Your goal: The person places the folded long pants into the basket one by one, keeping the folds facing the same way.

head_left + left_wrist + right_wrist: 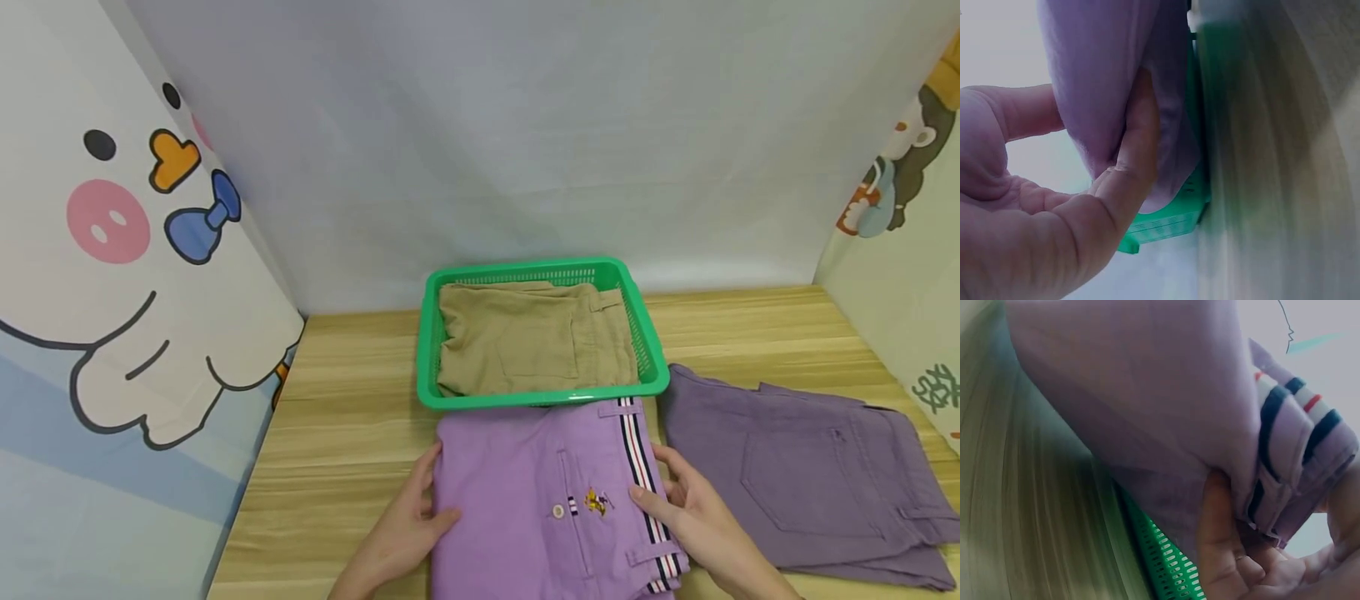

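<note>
held folded lilac trousers [498, 500] by both sides, over the near part of the wooden tabletop [337, 417], directly in front of the green basket [540, 398]. pinched the left folded edge with the left hand [402, 531], laying the thumb on top and tucking fingers underneath. gripped the opposite side likewise with the right hand [701, 522], setting the thumb across the striped waistband [633, 450] and curling fingers round behind it. had the far edge of the cloth at the basket's front rim; could not tell whether touching it or just short of it. could not tell either whether lifted clear of the tabletop or resting there. saw a pale button [558, 511], a gold-coloured emblem [596, 502] and belt loops [652, 552] on the upward face. found khaki trousers [525, 342] folded inside the basket. saw dark purple trousers [802, 467] laid folded on the tabletop to the right, just beside the right hand and near the basket's right front corner. noted a white cloth backdrop [487, 142] behind, a cartoon panel [112, 317] on the left and another printed panel [885, 292] on the right.
</note>
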Motion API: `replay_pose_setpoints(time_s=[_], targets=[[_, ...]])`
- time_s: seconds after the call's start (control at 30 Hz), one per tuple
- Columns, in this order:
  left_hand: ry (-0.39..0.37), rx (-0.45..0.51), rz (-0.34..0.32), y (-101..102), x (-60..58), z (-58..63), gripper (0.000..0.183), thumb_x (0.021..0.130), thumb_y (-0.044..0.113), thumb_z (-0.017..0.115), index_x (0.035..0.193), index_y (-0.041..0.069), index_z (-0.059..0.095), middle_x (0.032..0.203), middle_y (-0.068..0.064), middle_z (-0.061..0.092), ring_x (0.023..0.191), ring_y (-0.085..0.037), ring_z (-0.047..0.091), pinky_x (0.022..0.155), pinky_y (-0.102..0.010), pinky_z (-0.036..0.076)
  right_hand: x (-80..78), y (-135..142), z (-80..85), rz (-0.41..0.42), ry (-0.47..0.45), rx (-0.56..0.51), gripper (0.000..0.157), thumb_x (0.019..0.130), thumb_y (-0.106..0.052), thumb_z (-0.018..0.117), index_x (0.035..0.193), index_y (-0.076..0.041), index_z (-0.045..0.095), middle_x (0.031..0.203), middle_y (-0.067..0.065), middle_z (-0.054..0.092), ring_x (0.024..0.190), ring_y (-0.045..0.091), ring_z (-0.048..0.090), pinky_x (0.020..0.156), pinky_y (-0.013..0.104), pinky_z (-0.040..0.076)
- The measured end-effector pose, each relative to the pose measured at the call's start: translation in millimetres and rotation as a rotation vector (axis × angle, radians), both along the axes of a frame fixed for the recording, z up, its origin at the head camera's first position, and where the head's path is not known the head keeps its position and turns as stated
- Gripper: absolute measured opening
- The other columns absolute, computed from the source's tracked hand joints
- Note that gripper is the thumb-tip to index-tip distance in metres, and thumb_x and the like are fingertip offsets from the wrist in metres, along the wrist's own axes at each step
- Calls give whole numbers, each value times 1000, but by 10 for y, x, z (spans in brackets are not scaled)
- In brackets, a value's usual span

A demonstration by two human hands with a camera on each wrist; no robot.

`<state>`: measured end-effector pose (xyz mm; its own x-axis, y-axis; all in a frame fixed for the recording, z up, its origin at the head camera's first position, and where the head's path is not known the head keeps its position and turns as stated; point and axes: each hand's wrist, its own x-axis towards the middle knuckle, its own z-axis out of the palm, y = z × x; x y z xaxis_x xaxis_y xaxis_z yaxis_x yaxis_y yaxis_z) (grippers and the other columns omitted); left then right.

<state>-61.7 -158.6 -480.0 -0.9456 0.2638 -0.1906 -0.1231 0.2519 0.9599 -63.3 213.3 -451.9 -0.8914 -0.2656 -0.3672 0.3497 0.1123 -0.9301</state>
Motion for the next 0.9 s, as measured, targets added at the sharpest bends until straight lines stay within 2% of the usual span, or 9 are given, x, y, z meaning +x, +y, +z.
replay_pose_setpoints(time_s=[0.13,0.27,0.37,0.47,0.53,0.7,0.83,0.9], targets=[[17,6,43,0,20,59,88,94,-6,71,167,1,22,156,-48,35,123,-52,65,90,-48,64,2,5,13,24,37,-17,69,109,-15,59,159,7,17,107,7,79,87,23,79,74,42,66],[27,19,69,-1,54,143,88,94,-5,72,168,5,25,156,-44,40,123,-47,67,90,-37,63,14,25,35,41,85,-42,62,110,-15,57,157,4,20,108,2,78,90,23,79,74,43,67],[25,34,59,-17,81,243,86,96,-3,71,168,9,26,159,-41,40,126,-44,66,91,-31,60,36,57,58,63,139,-90,49,111,-12,54,154,-6,31,110,0,79,92,23,79,73,44,67],[3,47,33,-40,89,357,79,98,-1,71,167,13,34,162,-36,41,128,-40,66,92,-28,60,51,88,85,91,189,-154,38,112,-8,50,147,-20,41,111,0,79,90,23,80,71,44,67],[-21,52,10,-57,85,431,72,100,1,70,164,17,40,163,-32,42,125,-33,68,91,-27,60,55,105,111,102,205,-193,38,112,-6,48,143,-28,44,111,1,79,89,23,80,70,43,67],[-39,75,-47,-93,64,547,59,103,5,68,159,14,49,156,-28,47,105,-15,72,85,-27,61,37,116,180,115,200,-271,40,112,-3,45,144,-28,44,109,4,79,86,24,80,68,43,67],[-53,94,-54,-97,84,597,57,103,8,68,158,12,50,145,-30,55,99,-11,72,84,-27,62,35,131,230,119,189,-295,41,112,-2,44,144,-28,44,110,4,80,86,25,81,68,44,67],[-54,93,-35,-89,106,635,57,102,9,70,156,13,52,140,-29,59,99,-12,73,83,-28,62,43,152,252,115,195,-300,42,112,-1,43,144,-28,44,110,4,79,86,25,80,67,44,67]])
